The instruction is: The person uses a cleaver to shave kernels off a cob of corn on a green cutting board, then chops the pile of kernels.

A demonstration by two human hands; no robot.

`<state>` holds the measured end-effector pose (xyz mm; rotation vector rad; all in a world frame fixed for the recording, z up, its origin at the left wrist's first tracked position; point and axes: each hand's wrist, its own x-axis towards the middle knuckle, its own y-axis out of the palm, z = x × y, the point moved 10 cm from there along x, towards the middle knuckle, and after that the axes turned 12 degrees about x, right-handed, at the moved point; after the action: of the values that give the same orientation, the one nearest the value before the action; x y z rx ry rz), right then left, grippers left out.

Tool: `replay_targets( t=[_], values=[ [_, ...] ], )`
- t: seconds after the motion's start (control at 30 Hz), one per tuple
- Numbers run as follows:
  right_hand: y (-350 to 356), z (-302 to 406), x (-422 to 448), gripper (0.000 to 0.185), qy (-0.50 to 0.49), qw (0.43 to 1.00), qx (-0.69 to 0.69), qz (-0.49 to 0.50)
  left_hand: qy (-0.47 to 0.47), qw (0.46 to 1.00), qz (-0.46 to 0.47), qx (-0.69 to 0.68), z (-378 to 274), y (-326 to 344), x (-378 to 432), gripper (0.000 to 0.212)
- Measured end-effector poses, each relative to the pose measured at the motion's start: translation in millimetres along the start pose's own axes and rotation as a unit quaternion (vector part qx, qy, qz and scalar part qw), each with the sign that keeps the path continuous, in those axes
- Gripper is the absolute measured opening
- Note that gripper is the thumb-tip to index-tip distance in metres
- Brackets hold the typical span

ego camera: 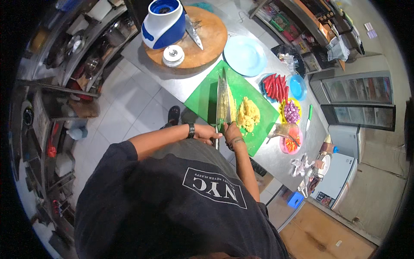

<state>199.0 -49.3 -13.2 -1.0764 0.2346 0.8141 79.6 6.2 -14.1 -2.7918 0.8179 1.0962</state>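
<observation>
My left hand (207, 132), with a dark band at its wrist, grips the handle of a long kitchen knife (221, 106). Close beside it, my right hand (232, 132) holds a second long knife (226, 85). The two blades lie nearly side by side, points away from me, over the green cutting board (202, 98). Finely chopped pale-yellow food, possibly garlic, clings along the blades. More of it forms a chopped pile (249, 113) on the board, right of the blades. My fingers hide most of the handles.
Beyond the board, a round wooden block (210, 35) carries a blue-and-white blender base (165, 27) and a knife (194, 34). Rightward are a light-blue plate (245, 55), red chillies (276, 87), chopped purple shallots (291, 112), a pink bowl (282, 147) and a green-handled knife (309, 118).
</observation>
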Motion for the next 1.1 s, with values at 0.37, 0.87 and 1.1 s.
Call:
replay_targets(
  t=[0.37,0.87,1.1],
  values=[
    [-25,9,-7,0.05,-0.006,0.998,-0.051,0.021,0.006,0.994,0.042,-0.097,20,-2,20,0.043],
    [-22,17,-6,0.047,-0.013,0.999,-0.022,0.038,-0.034,0.989,0.011,-0.146,30,2,14,0.041],
    [-28,23,-3,0.047,-0.007,0.999,-0.018,0.043,0.006,0.983,0.0,-0.184,39,1,38,0.038]
  ],
)
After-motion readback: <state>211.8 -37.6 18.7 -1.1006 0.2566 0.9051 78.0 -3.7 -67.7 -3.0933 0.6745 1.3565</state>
